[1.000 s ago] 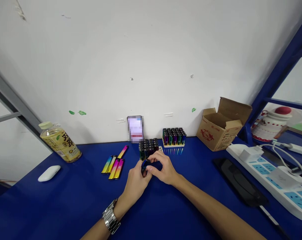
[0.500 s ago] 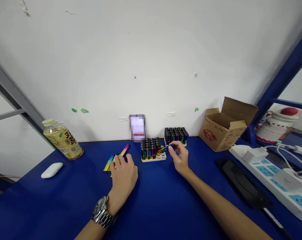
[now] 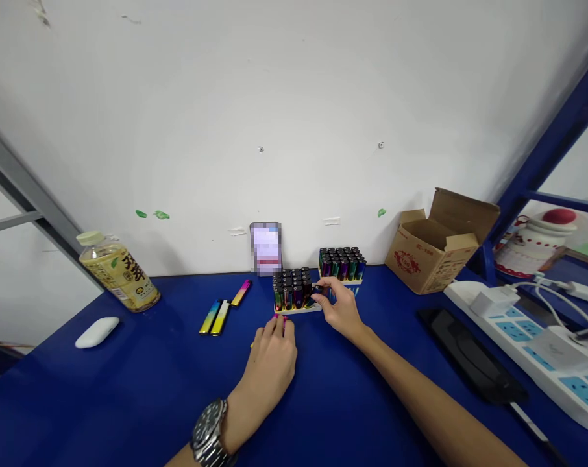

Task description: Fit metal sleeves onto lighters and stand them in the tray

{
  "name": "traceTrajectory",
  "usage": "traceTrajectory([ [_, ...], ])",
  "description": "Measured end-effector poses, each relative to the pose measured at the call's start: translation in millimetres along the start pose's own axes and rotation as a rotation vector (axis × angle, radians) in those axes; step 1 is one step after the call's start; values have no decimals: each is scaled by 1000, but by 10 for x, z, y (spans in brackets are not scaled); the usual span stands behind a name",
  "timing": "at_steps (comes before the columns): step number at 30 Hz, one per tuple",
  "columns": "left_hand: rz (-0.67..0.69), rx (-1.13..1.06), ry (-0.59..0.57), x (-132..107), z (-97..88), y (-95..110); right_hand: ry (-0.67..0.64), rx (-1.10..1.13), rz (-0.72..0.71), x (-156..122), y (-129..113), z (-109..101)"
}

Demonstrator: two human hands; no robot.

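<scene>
lighter (image 3: pixel 317 290): in the head view, our right hand (image 3: pixel 341 308) is pinching this dark one between thumb and fingers at the tray's right front corner, above its pale rim (image 3: pixel 294 311). it is likely light, stiff and slick, so we are best holding its broad sides. our left hand (image 3: pixel 270 360) is covering pink-tipped lighters (image 3: pixel 276 316); whether it is clamping them, we cannot tell. since the last frame, we are bringing it rightward from the bright lighters (image 3: pixel 220 317).

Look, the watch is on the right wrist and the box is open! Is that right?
Not quite: the head view shows the watch on the wrist of the left hand, not the right. The box is open, as you said.
</scene>
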State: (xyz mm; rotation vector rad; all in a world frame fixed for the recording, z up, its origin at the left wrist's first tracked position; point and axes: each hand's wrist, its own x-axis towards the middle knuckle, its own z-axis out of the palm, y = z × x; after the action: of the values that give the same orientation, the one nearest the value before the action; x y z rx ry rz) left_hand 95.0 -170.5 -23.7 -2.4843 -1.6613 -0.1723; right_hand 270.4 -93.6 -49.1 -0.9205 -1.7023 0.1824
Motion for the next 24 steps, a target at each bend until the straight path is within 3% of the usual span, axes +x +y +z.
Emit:
traceTrajectory([
  [4, 165, -99, 109, -11, 12, 10, -39, -24, -92, 21, -39, -1],
  [9, -52, -68, 51, 6, -67, -3, -67, -81, 21, -6, -53, 25],
  [17, -10, -234, -84, 35, -12, -82, -149, -284, -19, 19, -182, -2],
  [21, -9, -358, -52, 44, -35, -92, -115, -318, 50, 11, -208, -28],
  [24, -56, -557, 7, 55, -64, -104, -93, -233, -68, -3, -203, -54],
])
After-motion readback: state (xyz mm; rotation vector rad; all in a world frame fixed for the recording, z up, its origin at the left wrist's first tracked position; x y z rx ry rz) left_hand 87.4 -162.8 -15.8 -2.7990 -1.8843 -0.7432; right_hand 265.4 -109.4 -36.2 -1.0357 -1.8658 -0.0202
